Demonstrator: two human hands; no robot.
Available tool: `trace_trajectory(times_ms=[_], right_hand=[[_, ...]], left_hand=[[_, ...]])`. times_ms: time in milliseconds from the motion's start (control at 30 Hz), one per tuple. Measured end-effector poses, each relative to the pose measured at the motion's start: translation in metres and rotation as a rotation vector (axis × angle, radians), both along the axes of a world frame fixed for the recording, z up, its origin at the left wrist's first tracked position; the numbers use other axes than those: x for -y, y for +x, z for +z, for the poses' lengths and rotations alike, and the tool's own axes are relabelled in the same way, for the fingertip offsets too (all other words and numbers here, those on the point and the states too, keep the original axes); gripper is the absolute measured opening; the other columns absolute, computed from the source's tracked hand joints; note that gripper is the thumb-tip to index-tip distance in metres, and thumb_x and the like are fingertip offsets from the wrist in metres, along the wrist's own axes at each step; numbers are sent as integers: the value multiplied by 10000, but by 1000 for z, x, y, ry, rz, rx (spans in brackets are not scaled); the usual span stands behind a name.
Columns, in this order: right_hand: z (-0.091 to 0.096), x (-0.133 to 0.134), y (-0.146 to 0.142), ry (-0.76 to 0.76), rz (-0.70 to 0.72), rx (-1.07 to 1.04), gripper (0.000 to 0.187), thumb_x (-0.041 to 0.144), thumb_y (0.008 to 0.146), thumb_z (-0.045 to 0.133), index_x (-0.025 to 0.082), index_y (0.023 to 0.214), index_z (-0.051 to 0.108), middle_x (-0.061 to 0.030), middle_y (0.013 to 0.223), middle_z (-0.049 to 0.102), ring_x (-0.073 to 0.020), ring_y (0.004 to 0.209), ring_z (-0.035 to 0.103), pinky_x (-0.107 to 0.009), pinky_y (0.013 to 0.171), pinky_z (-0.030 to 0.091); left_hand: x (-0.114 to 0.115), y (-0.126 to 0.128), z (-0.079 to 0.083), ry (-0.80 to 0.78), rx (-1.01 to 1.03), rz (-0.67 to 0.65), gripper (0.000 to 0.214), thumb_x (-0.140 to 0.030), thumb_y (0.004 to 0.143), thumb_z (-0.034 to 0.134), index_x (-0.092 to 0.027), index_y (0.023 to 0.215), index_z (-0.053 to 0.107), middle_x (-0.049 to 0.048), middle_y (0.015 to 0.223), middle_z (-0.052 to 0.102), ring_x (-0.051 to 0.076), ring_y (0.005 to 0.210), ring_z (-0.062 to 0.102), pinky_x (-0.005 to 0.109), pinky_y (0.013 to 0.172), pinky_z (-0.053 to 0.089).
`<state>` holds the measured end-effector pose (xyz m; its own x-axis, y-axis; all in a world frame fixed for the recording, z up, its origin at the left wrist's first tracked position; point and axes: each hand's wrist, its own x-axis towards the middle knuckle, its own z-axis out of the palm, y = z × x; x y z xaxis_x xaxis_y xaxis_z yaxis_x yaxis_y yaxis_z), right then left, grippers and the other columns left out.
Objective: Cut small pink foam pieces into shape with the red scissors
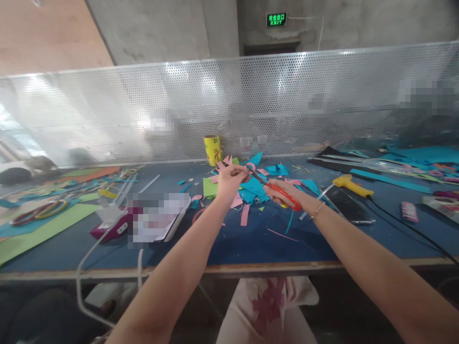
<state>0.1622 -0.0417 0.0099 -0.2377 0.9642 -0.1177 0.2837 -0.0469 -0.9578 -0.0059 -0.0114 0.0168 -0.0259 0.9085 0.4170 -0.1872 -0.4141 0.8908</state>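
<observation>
My right hand [278,191] grips a pair of scissors [285,195] with red handles. Their blades point up and left toward my left hand [234,177]. Between the closed fingertips of that hand is a small piece of pink paper [251,166], close to the blade tips. Below and around both hands lie blue paper scraps [255,188] and pink paper strips [245,215], loosely heaped. A green paper piece [210,187] rests left of my left wrist.
A yellow tape roll [213,150] stands by the perforated metal screen [186,110]. On the right are a yellow glue gun [353,185] with a black cord and a dark phone [349,205]. Another phone [161,217] sits left. Coloured sheets [53,227] cover the far left.
</observation>
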Motion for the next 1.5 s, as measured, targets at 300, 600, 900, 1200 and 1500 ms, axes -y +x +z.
trace_trajectory(times_ms=[300, 600, 900, 1200, 1500], right_hand=[[-3, -3, 3, -9, 32, -19, 358, 483, 802, 468, 198, 606, 374, 39, 478, 406, -60, 379, 338, -213, 364, 259], [-14, -9, 5, 108, 43, 0, 422, 560, 724, 539, 211, 563, 364, 56, 432, 356, -61, 347, 303, -230, 348, 222], [-3, 5, 1, 218, 58, 146, 395, 517, 718, 572, 216, 592, 350, 69, 418, 324, -63, 340, 307, -239, 365, 237], [0, 6, 0, 225, 48, 199, 360, 463, 757, 536, 215, 581, 344, 64, 408, 323, -64, 328, 288, -245, 360, 224], [-12, -5, 5, 308, 62, 92, 354, 485, 704, 574, 218, 597, 367, 67, 470, 352, -64, 382, 299, -233, 382, 240]], left_hand=[[2, -1, 1, 38, -29, 10, 168, -267, 634, 683, -147, 679, 574, 23, 623, 654, 127, 561, 624, 289, 634, 533], [2, 0, 2, 88, -86, 70, 51, -189, 672, 611, -148, 702, 604, 21, 617, 645, 127, 565, 620, 280, 626, 527], [-1, -2, 2, 121, -134, 83, 19, -164, 671, 584, -160, 668, 603, 2, 575, 615, 124, 541, 605, 264, 594, 515], [1, -1, 1, 62, -87, 75, 31, -161, 672, 570, -155, 668, 600, 10, 604, 628, 111, 544, 597, 260, 604, 514], [-5, 1, -4, 87, -11, 88, 51, -204, 683, 593, -169, 704, 563, -10, 604, 604, 104, 590, 598, 253, 631, 500]])
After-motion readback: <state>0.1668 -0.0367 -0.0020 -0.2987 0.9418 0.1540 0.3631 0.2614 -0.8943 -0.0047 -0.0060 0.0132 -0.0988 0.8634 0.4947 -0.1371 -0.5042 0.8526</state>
